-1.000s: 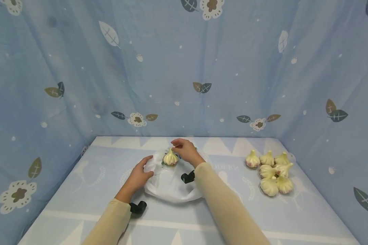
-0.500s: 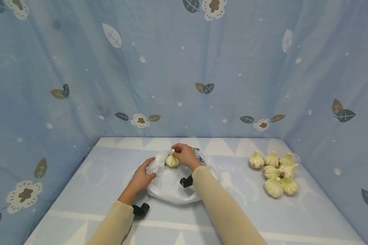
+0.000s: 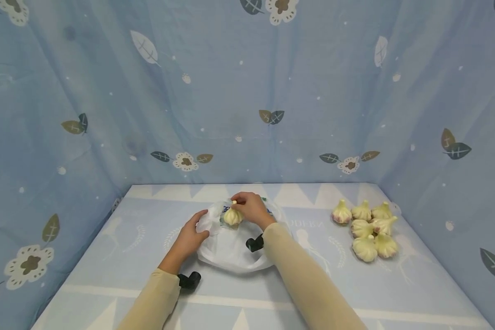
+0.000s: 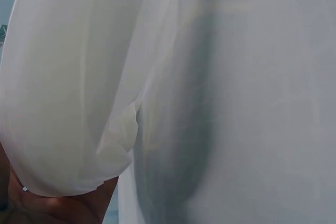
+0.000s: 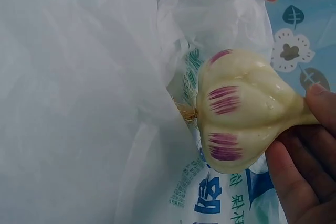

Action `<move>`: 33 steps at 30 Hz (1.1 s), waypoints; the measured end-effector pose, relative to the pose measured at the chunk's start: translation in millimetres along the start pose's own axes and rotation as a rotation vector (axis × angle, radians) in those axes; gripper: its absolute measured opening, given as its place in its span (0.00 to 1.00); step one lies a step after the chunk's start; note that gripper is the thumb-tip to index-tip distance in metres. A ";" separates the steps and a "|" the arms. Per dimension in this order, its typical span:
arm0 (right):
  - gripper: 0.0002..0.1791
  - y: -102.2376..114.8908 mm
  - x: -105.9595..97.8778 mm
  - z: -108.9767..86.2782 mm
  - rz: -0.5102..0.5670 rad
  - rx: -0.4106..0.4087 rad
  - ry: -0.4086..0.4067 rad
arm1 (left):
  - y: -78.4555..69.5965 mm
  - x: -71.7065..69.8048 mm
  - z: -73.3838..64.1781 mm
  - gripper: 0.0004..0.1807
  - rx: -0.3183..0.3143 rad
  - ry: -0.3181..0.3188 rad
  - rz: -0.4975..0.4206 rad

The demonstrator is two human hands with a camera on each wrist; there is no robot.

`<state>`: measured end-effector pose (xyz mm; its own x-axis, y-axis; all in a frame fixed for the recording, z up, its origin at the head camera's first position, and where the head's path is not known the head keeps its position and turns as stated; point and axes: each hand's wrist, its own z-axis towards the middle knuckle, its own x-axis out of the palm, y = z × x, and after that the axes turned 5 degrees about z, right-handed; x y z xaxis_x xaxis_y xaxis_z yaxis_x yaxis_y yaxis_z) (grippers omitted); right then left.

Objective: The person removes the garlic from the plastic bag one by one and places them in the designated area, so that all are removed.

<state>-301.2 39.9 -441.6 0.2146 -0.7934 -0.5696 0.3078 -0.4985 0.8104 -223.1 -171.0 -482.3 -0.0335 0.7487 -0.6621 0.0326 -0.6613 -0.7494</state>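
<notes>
A white, thin plastic bag [image 3: 220,250] with blue and green print lies on the table. My right hand [image 3: 253,210] pinches a garlic bulb [image 3: 233,217] by its stem, over the far part of the bag. In the right wrist view the garlic bulb [image 5: 244,111] shows purple streaks, and its root end points toward the bag's white film. My left hand [image 3: 188,238] rests against the bag's left side with thumb and fingers spread apart. White film [image 4: 63,77] fills most of the left wrist view and hides much of that hand.
Several garlic bulbs [image 3: 365,247] sit grouped at the table's right side. Dark wrist cameras [image 3: 189,280] are worn at both sleeves. Behind the table [image 3: 107,256] hangs a blue curtain [image 3: 214,91] with leaf and flower print.
My right hand has come down slightly toward the bag with the garlic bulb, its fingers now closer round the stem. The left hand stays at the bag's side. The view has shifted a little.
</notes>
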 end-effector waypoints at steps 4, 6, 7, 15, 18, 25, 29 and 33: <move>0.17 -0.7 -7.0 -1.6 0.018 0.008 0.014 | -2.0 0.6 1.4 0.39 -0.006 0.004 0.000; 0.17 -1.5 -9.2 -1.7 0.019 0.006 0.015 | -2.4 0.6 2.1 0.39 -0.011 0.007 -0.001; 0.17 -2.0 -10.0 -1.5 0.019 0.006 0.013 | -2.2 0.4 2.2 0.39 -0.009 0.008 0.001; 0.17 0.9 -16.5 -3.3 0.018 -0.030 -0.005 | -0.7 -4.6 -0.8 0.38 0.000 0.010 0.006; 0.17 3.0 -19.8 -6.2 0.013 -0.036 -0.006 | -2.9 -5.4 -1.7 0.38 -0.001 0.015 0.008; 0.14 9.3 -31.6 -17.1 0.004 -0.052 -0.010 | -3.5 -4.0 -2.2 0.38 -0.003 0.010 0.011; 0.14 14.3 -40.1 -24.2 0.005 -0.050 -0.006 | -3.3 -2.7 -1.6 0.38 0.002 0.007 0.012; 0.14 15.6 -45.6 -29.2 0.013 -0.047 -0.004 | -3.7 -2.7 -1.9 0.38 -0.006 0.007 0.014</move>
<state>-279.1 78.5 -406.9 0.2150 -0.8012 -0.5584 0.3487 -0.4712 0.8102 -221.3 -170.4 -477.7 -0.0258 0.7398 -0.6724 0.0391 -0.6713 -0.7401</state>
